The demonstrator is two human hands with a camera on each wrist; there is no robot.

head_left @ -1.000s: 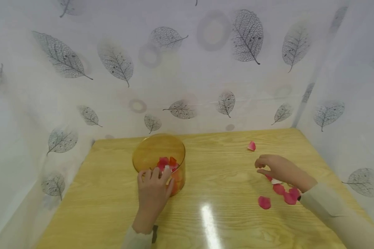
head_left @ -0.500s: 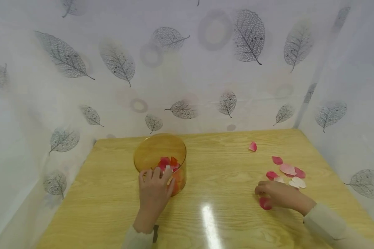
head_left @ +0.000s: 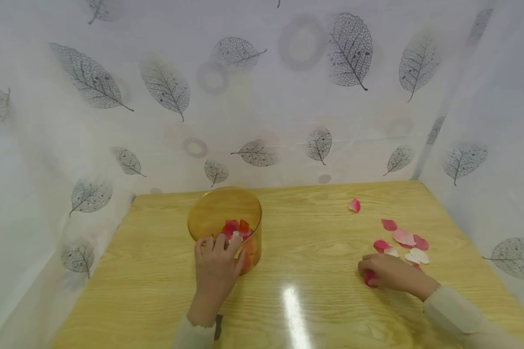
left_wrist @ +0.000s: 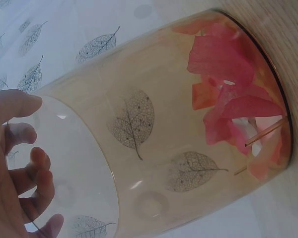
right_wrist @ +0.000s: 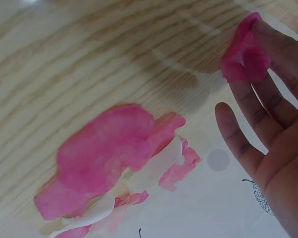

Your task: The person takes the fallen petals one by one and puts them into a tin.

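A clear amber vase (head_left: 207,211) stands at the left of the table, with pink, orange and white petals (left_wrist: 223,64) gathered at its bottom. My left hand (head_left: 216,266) grips its near rim, fingers curled over the edge. Thin stem-like pieces (left_wrist: 265,131) lie among those petals. Low over the table on the right, my right hand (head_left: 393,272) pinches a deep pink petal (right_wrist: 246,62) between thumb and fingers. Just beyond that hand lie loose petals, among them a pale pink petal (head_left: 403,237) and a white petal (head_left: 419,255).
A single pink petal (head_left: 354,205) lies apart near the back of the wood-grain table (head_left: 305,232). Pale sheeting (head_left: 279,106) printed with leaves encloses the table at the back and both sides.
My right hand has come down and towards me from above the petals to the nearest pink petal, which it now pinches. The left hand stays on the vase rim.
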